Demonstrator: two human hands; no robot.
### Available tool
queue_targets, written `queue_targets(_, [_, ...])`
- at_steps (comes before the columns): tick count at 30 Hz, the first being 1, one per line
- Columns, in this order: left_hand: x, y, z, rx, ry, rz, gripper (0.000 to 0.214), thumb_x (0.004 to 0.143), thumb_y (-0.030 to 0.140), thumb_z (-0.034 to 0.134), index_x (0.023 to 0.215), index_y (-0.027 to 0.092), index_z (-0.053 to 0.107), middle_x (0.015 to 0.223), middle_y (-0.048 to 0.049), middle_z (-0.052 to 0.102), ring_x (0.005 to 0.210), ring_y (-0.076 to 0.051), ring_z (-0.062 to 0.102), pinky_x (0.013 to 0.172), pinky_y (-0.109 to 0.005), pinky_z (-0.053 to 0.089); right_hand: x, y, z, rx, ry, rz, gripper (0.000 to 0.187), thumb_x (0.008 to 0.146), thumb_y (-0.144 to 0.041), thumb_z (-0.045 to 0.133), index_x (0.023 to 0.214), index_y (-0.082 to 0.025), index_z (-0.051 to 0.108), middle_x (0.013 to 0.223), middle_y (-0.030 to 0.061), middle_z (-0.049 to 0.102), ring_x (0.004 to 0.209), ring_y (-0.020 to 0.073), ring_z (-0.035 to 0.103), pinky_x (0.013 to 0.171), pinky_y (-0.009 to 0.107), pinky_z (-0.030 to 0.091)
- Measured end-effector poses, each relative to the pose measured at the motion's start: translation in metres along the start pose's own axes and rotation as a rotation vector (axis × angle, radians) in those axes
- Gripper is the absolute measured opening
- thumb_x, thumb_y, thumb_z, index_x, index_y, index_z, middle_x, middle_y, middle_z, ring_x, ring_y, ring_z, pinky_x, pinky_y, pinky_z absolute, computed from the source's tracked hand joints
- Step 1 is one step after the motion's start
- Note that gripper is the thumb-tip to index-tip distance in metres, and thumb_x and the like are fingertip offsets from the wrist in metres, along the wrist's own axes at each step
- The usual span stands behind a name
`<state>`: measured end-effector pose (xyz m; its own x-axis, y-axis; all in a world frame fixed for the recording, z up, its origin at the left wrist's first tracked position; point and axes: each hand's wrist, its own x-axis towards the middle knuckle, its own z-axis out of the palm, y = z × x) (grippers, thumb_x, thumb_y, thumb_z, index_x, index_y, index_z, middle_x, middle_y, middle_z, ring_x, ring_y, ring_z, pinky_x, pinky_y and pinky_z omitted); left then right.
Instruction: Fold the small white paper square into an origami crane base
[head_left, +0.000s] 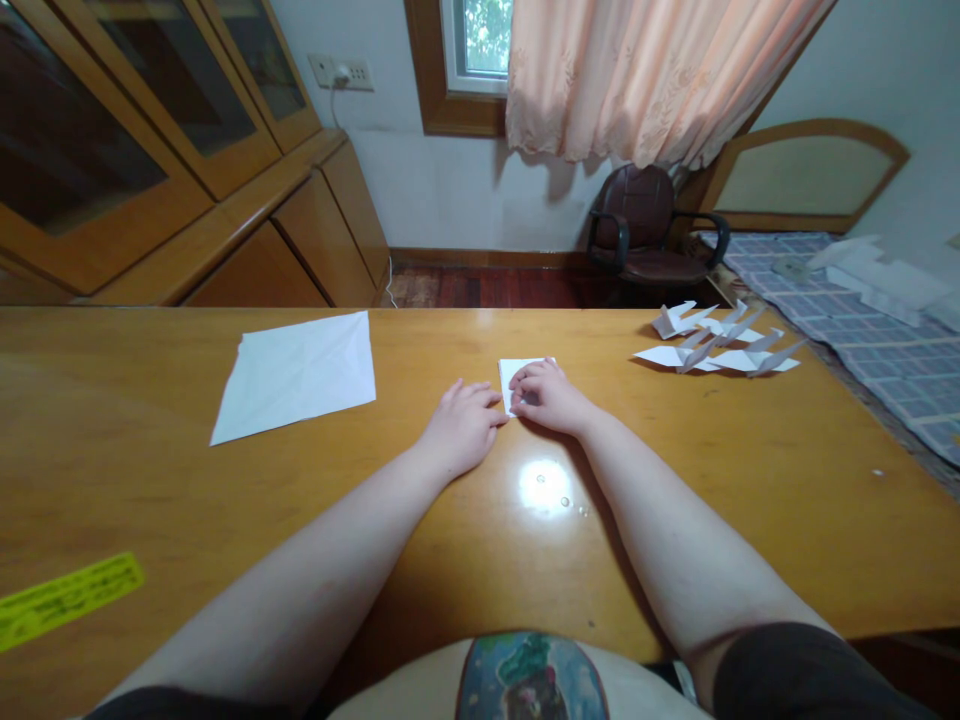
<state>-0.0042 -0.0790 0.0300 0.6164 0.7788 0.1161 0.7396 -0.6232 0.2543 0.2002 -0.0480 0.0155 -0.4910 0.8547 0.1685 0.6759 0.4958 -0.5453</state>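
Note:
A small white folded paper square (507, 372) lies on the table in front of me. My right hand (551, 395) rests over it with fingers bent and thumb curled toward the index finger, gripping the paper near its left side; the hand hides much of the square. My left hand (466, 422) lies on the tabletop just left of the paper, its fingers stretched out. Its fingertips come up to the paper's lower left corner.
A creased white sheet (300, 375) lies on the wooden table (187, 520) to the left. Several folded paper cranes (712, 340) stand at the far right. A yellow label (71, 598) is stuck near the left edge. Beyond the table is a dark chair (641, 225).

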Motion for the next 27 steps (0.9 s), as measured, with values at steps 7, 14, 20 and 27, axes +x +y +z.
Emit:
queue_targets(7, [0.0004, -0.0020, -0.0022, -0.039, 0.084, 0.015, 0.027, 0.085, 0.013, 0.050, 0.093, 0.025, 0.073, 0.113, -0.0032, 0.070, 0.111, -0.022, 0.059, 0.112, -0.051, 0.032, 0.0003, 0.0011, 0.0007, -0.017, 0.010, -0.025, 0.005, 0.076, -0.023, 0.068, 0.072, -0.021, 0.067, 0.096, 0.0041, 0.068, 0.101, 0.0224, 0.055, 0.105, 0.050, 0.024])
queue_targets(14, [-0.0011, -0.0014, 0.0012, -0.024, 0.030, 0.086, 0.033, 0.084, 0.014, 0.051, 0.106, 0.028, 0.072, 0.118, -0.0050, 0.068, 0.117, -0.024, 0.056, 0.112, -0.055, 0.030, 0.0004, 0.0006, 0.0019, 0.001, 0.013, 0.003, 0.005, 0.076, -0.025, 0.069, 0.072, -0.022, 0.068, 0.097, 0.0038, 0.068, 0.103, 0.0234, 0.054, 0.107, 0.053, 0.021])
queue_targets(20, [-0.0004, -0.0024, 0.0032, -0.054, 0.028, 0.051, 0.037, 0.083, 0.013, 0.050, 0.110, 0.026, 0.071, 0.122, -0.0061, 0.066, 0.117, -0.024, 0.056, 0.112, -0.054, 0.032, 0.0003, 0.0021, 0.0026, 0.001, 0.013, -0.006, 0.006, 0.076, -0.025, 0.069, 0.072, -0.022, 0.068, 0.097, 0.0035, 0.068, 0.104, 0.0234, 0.055, 0.108, 0.053, 0.019])
queue_targets(27, [0.0007, -0.0041, 0.0050, -0.084, 0.039, 0.034, 0.032, 0.083, 0.013, 0.050, 0.099, 0.026, 0.075, 0.120, -0.0049, 0.067, 0.114, -0.023, 0.057, 0.111, -0.052, 0.034, 0.0001, 0.0009, 0.0014, -0.001, 0.012, 0.000, 0.006, 0.076, -0.025, 0.070, 0.072, -0.022, 0.068, 0.097, 0.0038, 0.068, 0.102, 0.0234, 0.055, 0.108, 0.054, 0.020])
